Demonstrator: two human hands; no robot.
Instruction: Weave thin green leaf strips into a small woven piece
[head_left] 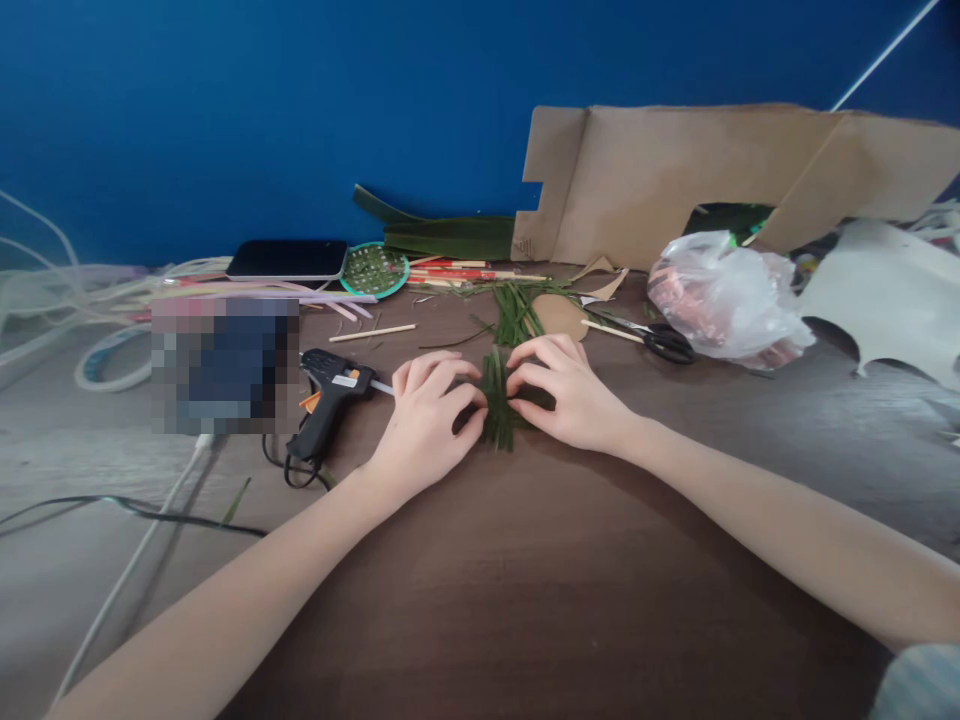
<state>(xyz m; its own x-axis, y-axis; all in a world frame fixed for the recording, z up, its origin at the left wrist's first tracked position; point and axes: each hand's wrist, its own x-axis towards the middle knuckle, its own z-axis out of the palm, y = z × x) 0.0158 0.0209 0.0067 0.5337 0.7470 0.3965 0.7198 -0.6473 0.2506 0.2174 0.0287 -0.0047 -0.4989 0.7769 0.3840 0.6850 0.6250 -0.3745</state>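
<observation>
A small mat of green leaf strips [498,405] lies on the brown table [525,580] in the middle. My left hand [429,420] pinches its left side with curled fingers. My right hand [564,390] presses and pinches its right side, covering part of the strips. More loose green strips [517,315] lie just beyond the hands.
A black glue gun [330,395] with its cord lies left of my left hand. Scissors [660,340], a clear plastic bag [724,295], cardboard sheets [675,180], a phone [289,258], a round green woven disc [373,270], wooden sticks and cables crowd the back and left.
</observation>
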